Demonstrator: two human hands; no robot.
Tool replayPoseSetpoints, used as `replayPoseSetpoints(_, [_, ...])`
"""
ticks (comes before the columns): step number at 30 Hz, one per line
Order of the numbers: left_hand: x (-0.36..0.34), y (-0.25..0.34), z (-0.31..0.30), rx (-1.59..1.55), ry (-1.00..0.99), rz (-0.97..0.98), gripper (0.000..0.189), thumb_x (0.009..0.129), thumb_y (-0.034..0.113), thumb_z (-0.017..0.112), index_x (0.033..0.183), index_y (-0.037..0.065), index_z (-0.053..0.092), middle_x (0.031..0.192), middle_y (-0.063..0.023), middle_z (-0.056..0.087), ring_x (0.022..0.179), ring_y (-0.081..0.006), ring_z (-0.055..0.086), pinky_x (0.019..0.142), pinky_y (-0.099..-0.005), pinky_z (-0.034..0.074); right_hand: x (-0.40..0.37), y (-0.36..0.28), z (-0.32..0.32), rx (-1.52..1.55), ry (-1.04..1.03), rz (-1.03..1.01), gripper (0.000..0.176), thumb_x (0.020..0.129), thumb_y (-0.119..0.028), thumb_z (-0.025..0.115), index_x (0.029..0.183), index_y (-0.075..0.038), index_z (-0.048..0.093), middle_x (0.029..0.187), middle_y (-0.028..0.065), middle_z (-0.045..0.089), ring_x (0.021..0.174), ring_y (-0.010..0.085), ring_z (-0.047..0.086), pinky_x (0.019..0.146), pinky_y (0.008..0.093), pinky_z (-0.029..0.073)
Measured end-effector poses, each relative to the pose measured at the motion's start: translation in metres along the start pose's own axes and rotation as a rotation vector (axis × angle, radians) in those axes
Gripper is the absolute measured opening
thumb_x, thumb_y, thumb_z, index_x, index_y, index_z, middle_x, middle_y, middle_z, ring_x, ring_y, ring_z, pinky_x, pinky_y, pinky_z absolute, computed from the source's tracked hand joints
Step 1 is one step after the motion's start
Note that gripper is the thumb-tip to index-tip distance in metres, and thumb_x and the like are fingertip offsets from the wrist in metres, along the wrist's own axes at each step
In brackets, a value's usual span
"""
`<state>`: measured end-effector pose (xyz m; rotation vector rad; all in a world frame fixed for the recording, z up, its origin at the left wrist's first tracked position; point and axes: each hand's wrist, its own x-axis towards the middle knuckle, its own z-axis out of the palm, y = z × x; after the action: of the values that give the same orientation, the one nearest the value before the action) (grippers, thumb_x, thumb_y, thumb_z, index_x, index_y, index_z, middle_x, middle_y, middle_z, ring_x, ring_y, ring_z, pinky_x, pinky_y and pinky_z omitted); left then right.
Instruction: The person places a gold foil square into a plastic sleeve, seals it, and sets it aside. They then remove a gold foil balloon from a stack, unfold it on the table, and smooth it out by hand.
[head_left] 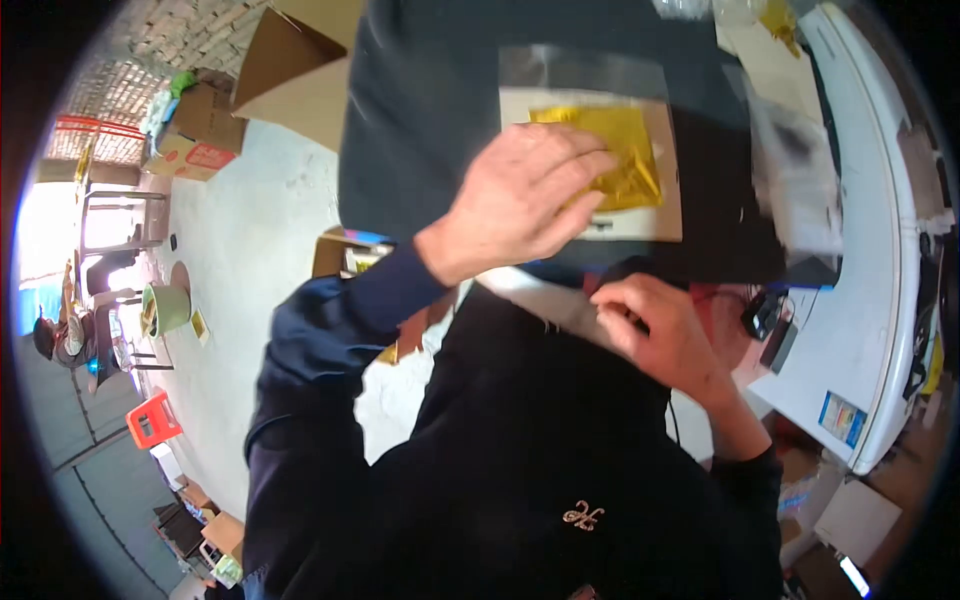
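Observation:
A shiny gold packet (640, 165) lies over a pale card (660, 222) with clear plastic around it, on black cloth (430, 130). My left hand (530, 195) rests on the packet's left part, palm down, its fingers laid over it and the thumb apart. Below, at the near edge of the cloth, my right hand (655, 325) is curled, with thumb and forefinger close together. Whatever may be between those fingertips is too small to tell.
Clear plastic bags (800, 180) lie at the cloth's right side, beside a white surface (870, 150). Cardboard boxes (205, 125) stand at the upper left. Farther off on the left are a green bin (172, 308), a red stool (153, 420) and another person (70, 335).

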<state>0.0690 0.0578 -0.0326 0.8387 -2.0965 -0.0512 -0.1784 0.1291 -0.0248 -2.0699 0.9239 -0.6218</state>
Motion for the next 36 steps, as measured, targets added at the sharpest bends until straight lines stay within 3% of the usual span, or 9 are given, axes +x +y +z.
replayPoseSetpoints(4, [-0.058, 0.042, -0.036, -0.179, -0.201, -0.076, 0.019, 0.087, 0.008, 0.074, 0.106, 0.004, 0.073, 0.095, -0.0091, 0.072, 0.084, -0.0257, 0.070, 0.076, -0.0381, 0.056, -0.032, 0.037, 0.000, -0.055, -0.108, 0.177, 0.007, 0.092, -0.009, 0.068, 0.097, -0.004, 0.067, 0.088, 0.0158, 0.069, 0.082, 0.0360, 0.070, 0.073, 0.0411, 0.055])
replayPoseSetpoints(8, [-0.135, 0.064, -0.048, -0.346, -0.528, -0.464, 0.006, 0.090, 0.010, 0.076, 0.090, 0.004, 0.074, 0.084, -0.0098, 0.071, 0.078, -0.0275, 0.071, 0.071, -0.0385, 0.057, -0.045, 0.033, -0.009, 0.011, -0.343, 0.391, 0.009, 0.094, -0.013, 0.068, 0.096, -0.004, 0.071, 0.091, 0.0157, 0.071, 0.082, 0.0358, 0.071, 0.071, 0.0414, 0.054])
replayPoseSetpoints(16, [-0.167, 0.093, -0.044, -0.380, -0.615, -0.759, 0.018, 0.096, 0.014, 0.074, 0.106, 0.000, 0.068, 0.095, -0.0131, 0.067, 0.086, -0.0290, 0.067, 0.072, -0.0407, 0.055, -0.057, 0.045, 0.024, -0.246, -0.295, 0.126, 0.029, 0.100, -0.031, 0.065, 0.114, -0.006, 0.068, 0.096, 0.0152, 0.073, 0.091, 0.0379, 0.070, 0.083, 0.0468, 0.056])
replayPoseSetpoints(19, [-0.177, 0.090, -0.036, -0.414, -0.541, -0.649, 0.018, 0.102, 0.018, 0.068, 0.098, 0.001, 0.063, 0.086, -0.0091, 0.059, 0.081, -0.0241, 0.060, 0.073, -0.0378, 0.051, -0.054, 0.052, 0.030, -0.142, -0.411, 0.238, 0.033, 0.104, -0.036, 0.059, 0.119, -0.007, 0.066, 0.100, 0.0167, 0.073, 0.094, 0.0394, 0.070, 0.083, 0.0477, 0.056])
replayPoseSetpoints(22, [-0.161, 0.097, -0.050, -0.697, -0.458, -1.094, 0.019, 0.105, 0.018, 0.064, 0.099, 0.001, 0.062, 0.088, -0.0095, 0.057, 0.081, -0.0228, 0.059, 0.076, -0.0359, 0.050, -0.052, 0.057, 0.032, -0.034, -0.516, 0.384, 0.034, 0.107, -0.038, 0.054, 0.117, -0.007, 0.066, 0.102, 0.0184, 0.072, 0.095, 0.0400, 0.070, 0.082, 0.0475, 0.056])
replayPoseSetpoints(25, [-0.108, 0.094, -0.074, -0.687, 0.047, -1.217, 0.024, 0.112, 0.025, 0.055, 0.101, 0.005, 0.062, 0.088, 0.0051, 0.050, 0.084, -0.0073, 0.045, 0.076, -0.0243, 0.040, -0.049, 0.061, 0.041, 0.123, -0.425, 0.393, 0.034, 0.107, -0.036, 0.054, 0.120, -0.007, 0.067, 0.108, 0.0172, 0.071, 0.101, 0.0378, 0.070, 0.088, 0.0442, 0.055])
replayPoseSetpoints(30, [-0.019, 0.098, -0.107, -0.654, 0.648, -0.870, 0.028, 0.111, 0.029, 0.054, 0.105, 0.002, 0.058, 0.087, -0.0050, 0.056, 0.073, -0.0117, 0.052, 0.065, -0.0263, 0.044, -0.027, 0.032, 0.030, 0.256, -0.517, 0.032, 0.028, 0.107, -0.024, 0.057, 0.128, -0.007, 0.066, 0.123, 0.0122, 0.065, 0.116, 0.0321, 0.062, 0.105, 0.0415, 0.047])
replayPoseSetpoints(33, [0.011, 0.100, -0.110, -0.679, 0.631, -0.609, 0.034, 0.110, 0.035, 0.056, 0.096, 0.004, 0.052, 0.077, -0.0039, 0.045, 0.059, -0.0098, 0.043, 0.049, -0.0258, 0.036, -0.021, 0.019, 0.023, 0.350, -0.492, -0.151, 0.028, 0.107, -0.021, 0.056, 0.127, -0.004, 0.065, 0.120, 0.0113, 0.066, 0.114, 0.0296, 0.062, 0.107, 0.0399, 0.046])
replayPoseSetpoints(36, [0.017, 0.099, -0.097, -0.588, 0.555, -0.507, 0.033, 0.108, 0.033, 0.060, 0.100, 0.001, 0.055, 0.075, -0.0031, 0.049, 0.060, -0.0110, 0.043, 0.049, -0.0281, 0.035, -0.020, 0.017, 0.021, 0.752, -0.688, 0.130, 0.029, 0.107, -0.021, 0.057, 0.128, -0.002, 0.065, 0.120, 0.0091, 0.066, 0.116, 0.0198, 0.061, 0.106, 0.0347, 0.046])
